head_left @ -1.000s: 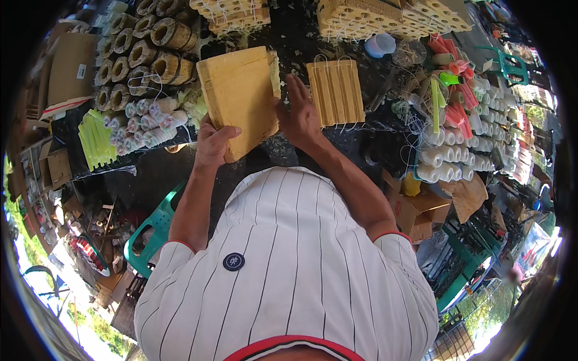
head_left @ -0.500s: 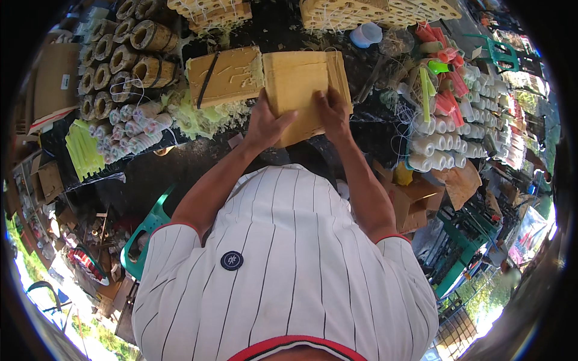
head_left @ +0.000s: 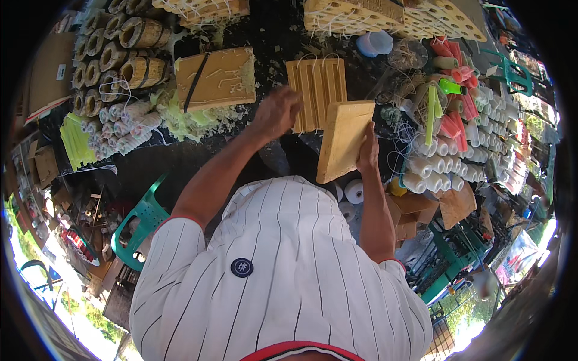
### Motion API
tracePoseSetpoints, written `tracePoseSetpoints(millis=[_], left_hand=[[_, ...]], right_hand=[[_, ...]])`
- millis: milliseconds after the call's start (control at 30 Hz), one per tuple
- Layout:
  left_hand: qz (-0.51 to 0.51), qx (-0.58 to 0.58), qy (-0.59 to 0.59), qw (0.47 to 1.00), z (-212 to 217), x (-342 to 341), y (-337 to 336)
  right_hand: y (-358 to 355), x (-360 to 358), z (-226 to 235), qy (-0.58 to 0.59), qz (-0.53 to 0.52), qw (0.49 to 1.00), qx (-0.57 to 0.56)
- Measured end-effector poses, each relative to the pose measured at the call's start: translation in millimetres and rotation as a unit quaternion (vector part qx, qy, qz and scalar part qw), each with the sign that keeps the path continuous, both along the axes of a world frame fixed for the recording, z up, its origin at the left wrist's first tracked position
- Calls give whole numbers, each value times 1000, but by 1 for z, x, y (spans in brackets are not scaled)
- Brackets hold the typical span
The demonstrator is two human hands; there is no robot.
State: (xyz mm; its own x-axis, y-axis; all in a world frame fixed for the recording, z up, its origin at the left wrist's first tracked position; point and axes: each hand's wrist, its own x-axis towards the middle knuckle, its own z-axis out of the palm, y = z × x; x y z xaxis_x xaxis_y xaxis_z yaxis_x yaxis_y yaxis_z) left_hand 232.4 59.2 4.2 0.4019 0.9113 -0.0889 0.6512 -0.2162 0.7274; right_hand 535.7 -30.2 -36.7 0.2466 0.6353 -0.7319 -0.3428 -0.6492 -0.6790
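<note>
A tan slab (head_left: 346, 141) stands tilted in my right hand (head_left: 368, 147), which grips its right edge. Behind it, a matching tan mould half (head_left: 317, 90) with long grooves lies face up on the table. Thin white strings loop out at its far end. My left hand (head_left: 278, 113) hovers just left of the grooved half, with fingers bent and smeared by motion; no held thing shows there. Left of that hand rests another tan block (head_left: 215, 78) with a black band around it and wax-like drips on top.
Pale green wax scraps (head_left: 186, 117) lie below the banded block. Bamboo tubes (head_left: 141, 72) and wrapped rolls (head_left: 123, 126) are stacked at left. Perforated tan blocks (head_left: 355, 17) line the far side, near a pale blue cup (head_left: 374, 43). Many white rolls (head_left: 430, 163) stand at right.
The tan slab has come off the grooved half and moved right and nearer in my right hand, baring the grooves. My left hand has let go of it.
</note>
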Motion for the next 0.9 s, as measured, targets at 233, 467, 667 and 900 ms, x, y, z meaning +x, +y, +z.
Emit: tracePoseSetpoints(millis=[233, 467, 667, 900], left_hand=[[85, 108, 89, 987, -70, 30, 141], [51, 33, 98, 993, -100, 26, 145], [55, 9, 33, 998, -99, 18, 145], [33, -38, -6, 999, -98, 4, 150]], right_hand=[[-6, 2, -6, 96, 15, 995, 25], [-13, 6, -16, 48, 28, 998, 31], [-13, 7, -21, 34, 31, 999, 18], [-12, 4, -20, 25, 41, 999, 15]])
